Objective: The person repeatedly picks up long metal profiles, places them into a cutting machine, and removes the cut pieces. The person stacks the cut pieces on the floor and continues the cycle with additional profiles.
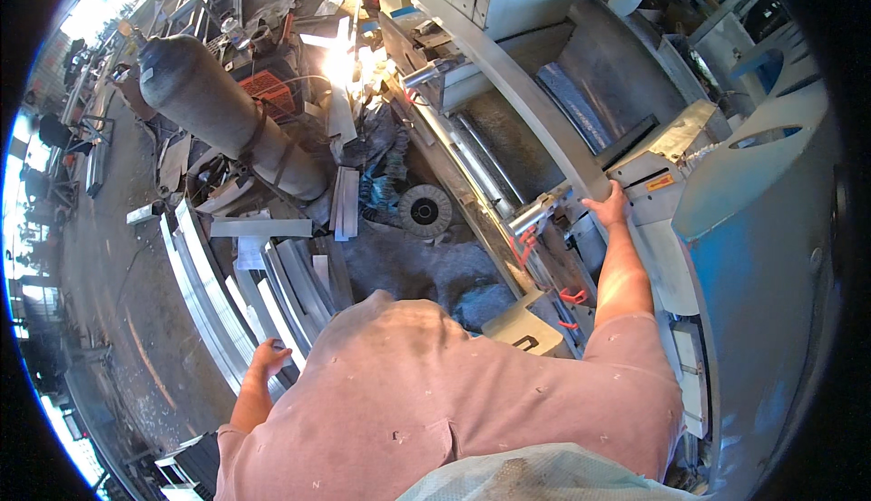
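Observation:
My right hand (pixel 610 206) is at the near end of a long grey metal beam (pixel 517 79) on the machine, thumb and fingers closed about its edge. Low on the left, my left hand (pixel 268 357) is curled beside a stack of long metal strips (pixel 210 294). Something small and dark shows between its thumb and fingers, too little to name. Below the beam, a shiny metal rod (pixel 472 170) runs along the machine's front. Red clips (pixel 523 249) sit near the rod's near end.
A strapped gas cylinder (pixel 204 88) leans at the left, near an orange crate (pixel 268 93). A round spool-like disc (pixel 425 211) lies on the floor ahead. The big grey-blue machine housing (pixel 762 256) stands at my right. Scrap metal and a bright light fill the far floor.

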### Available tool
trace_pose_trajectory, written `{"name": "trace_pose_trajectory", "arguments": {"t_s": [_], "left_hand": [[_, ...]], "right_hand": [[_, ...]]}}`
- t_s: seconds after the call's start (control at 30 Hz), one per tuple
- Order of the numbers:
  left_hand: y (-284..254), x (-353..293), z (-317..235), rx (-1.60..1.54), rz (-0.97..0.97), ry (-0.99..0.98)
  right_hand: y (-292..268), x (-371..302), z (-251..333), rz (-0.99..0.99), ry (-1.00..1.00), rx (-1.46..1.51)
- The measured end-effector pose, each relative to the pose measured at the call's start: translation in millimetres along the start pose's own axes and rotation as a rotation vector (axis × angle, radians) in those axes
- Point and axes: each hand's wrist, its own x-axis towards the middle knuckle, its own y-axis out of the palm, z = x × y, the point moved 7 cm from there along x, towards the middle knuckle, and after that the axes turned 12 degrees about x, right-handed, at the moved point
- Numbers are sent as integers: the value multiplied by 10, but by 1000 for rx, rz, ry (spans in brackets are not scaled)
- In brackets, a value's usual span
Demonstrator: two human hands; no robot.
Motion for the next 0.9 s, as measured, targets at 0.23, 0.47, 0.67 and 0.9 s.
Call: {"name": "trace_pose_trajectory", "arguments": {"t_s": [0.23, 0.47, 0.67, 0.9], "left_hand": [[17, 19, -55, -79, 24, -6], [170, 212, 75, -122, 23, 17], [155, 145, 81, -50, 21, 27], [99, 121, -25, 73, -22, 63]], "right_hand": [[64, -92, -23, -164, -146, -10], [123, -193, 61, -209, -20, -195], [91, -341, 283, -301, 127, -506], [246, -401, 237, -73, 342, -429]]}}
